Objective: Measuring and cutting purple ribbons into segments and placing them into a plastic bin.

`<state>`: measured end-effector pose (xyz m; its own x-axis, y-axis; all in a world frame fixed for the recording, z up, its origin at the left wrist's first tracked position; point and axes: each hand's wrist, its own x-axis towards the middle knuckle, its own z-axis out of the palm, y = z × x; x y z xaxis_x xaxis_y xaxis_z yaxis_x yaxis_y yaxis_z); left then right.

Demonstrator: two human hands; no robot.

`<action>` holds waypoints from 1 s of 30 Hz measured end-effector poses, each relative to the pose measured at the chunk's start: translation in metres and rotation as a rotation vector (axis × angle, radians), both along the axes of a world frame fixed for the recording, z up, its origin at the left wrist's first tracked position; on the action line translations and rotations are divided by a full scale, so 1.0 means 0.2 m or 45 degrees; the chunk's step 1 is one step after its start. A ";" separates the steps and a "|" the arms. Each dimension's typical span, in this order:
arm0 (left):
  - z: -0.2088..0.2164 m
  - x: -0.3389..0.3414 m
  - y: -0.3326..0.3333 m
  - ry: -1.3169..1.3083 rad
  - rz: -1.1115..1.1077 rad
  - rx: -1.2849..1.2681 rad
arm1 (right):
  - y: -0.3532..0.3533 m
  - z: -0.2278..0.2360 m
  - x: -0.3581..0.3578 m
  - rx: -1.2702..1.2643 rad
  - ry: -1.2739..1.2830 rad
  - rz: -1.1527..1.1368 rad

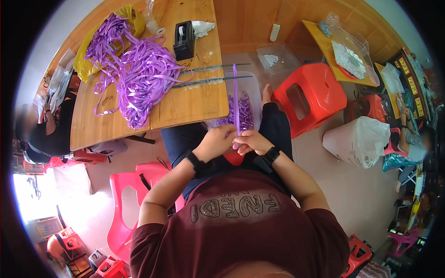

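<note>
A purple ribbon runs from the end of thin dark rods down to my hands. My left hand is closed at the ribbon's lower end, its fingertips partly hidden. Right beside it, my right hand pinches the ribbon between thumb and fingers. The rods are taped to the wooden table and jut past its right edge. Below the ribbon, a clear plastic bin holds many small purple ribbon pieces. A large heap of purple ribbons lies on the table, partly spilling from a yellow bag.
A black tape dispenser stands on the table. To the right are a red stool, a white sack and a clear tray. A pink chair is at my left. Other people sit at the far left and far right.
</note>
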<state>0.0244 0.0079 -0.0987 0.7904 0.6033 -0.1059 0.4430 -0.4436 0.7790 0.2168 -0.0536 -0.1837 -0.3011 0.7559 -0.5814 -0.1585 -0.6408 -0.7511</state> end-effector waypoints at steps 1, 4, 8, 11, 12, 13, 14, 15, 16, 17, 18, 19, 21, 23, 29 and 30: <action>-0.18 0.00 -0.01 -0.188 0.397 0.122 | -0.02 0.02 0.00 -0.010 0.092 -0.011; -0.21 0.05 0.02 -0.307 0.384 -0.655 | -0.07 0.07 0.00 -0.034 0.238 -0.059; -0.21 0.00 -0.02 -0.286 0.457 -0.347 | -0.10 0.05 0.02 -0.108 0.226 -0.169; -0.10 -0.07 -0.07 -0.306 0.285 -0.276 | -0.08 0.05 0.01 -0.119 0.078 -0.197; -0.05 -0.09 -0.09 -0.242 0.165 -0.160 | -0.07 0.05 0.00 -0.117 -0.042 -0.187; -0.06 -0.09 -0.10 -0.241 0.167 -0.159 | -0.07 0.04 -0.02 -0.081 -0.074 -0.162; -0.09 -0.08 -0.10 -0.378 0.188 -0.044 | -0.08 0.03 -0.03 -0.080 -0.072 -0.161; -0.11 -0.07 -0.11 -0.514 0.211 0.072 | -0.08 0.04 -0.06 -0.056 -0.164 -0.033; -0.13 -0.07 -0.11 -0.514 0.212 0.073 | -0.09 0.05 -0.09 -0.032 -0.256 0.093; -0.14 -0.07 -0.10 -0.402 0.270 0.006 | -0.10 0.06 -0.11 -0.086 -0.231 0.062; -0.16 -0.07 -0.10 -0.292 0.326 -0.061 | -0.11 0.07 -0.10 -0.087 -0.233 0.062; -0.18 -0.07 -0.10 -0.294 0.325 -0.062 | -0.11 0.07 -0.09 -0.059 -0.222 0.087; -0.24 -0.08 -0.09 -0.172 0.225 -0.059 | -0.12 0.08 -0.07 -0.035 -0.213 0.112; -0.31 -0.08 -0.09 -0.235 0.262 -0.240 | -0.12 0.08 -0.06 -0.052 -0.212 0.129; -0.26 -0.08 -0.11 -0.313 0.205 -0.755 | -0.14 0.14 -0.03 -0.073 -0.222 0.118; -0.25 -0.08 -0.11 -0.310 0.208 -0.762 | -0.14 0.14 -0.02 -0.081 -0.201 0.093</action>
<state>0.0085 -0.0145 -0.1492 0.7375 0.6099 -0.2899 0.2480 0.1547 0.9563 0.2118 -0.0824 -0.1562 -0.2554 0.6957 -0.6714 0.0069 -0.6931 -0.7208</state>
